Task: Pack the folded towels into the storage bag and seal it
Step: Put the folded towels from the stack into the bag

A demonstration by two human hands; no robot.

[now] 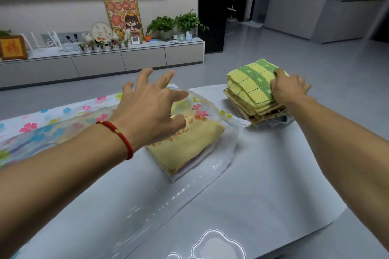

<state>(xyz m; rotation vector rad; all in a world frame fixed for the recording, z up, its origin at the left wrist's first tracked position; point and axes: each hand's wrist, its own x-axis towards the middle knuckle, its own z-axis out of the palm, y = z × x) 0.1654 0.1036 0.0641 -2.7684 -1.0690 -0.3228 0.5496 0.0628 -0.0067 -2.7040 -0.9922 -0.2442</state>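
Note:
A clear storage bag (210, 166) with a flower-printed part lies across the grey table (263, 174). Inside it sits a folded yellow towel (189, 143) on top of other folded cloth. My left hand (151, 107), a red cord on its wrist, hovers over the bag with its fingers spread, holding nothing. At the table's far right stands a stack of folded towels (259, 111). Its top one is a yellow and green checked towel (250, 82). My right hand (288, 88) grips that towel at its right edge, thumb on top and the fingers out of sight behind it.
The table's right edge runs close past the stack, with grey floor (315, 65) beyond. A long low cabinet (105, 63) with plants, frames and small devices stands against the far wall. A shiny clear plastic shape (219, 244) lies at the near table edge.

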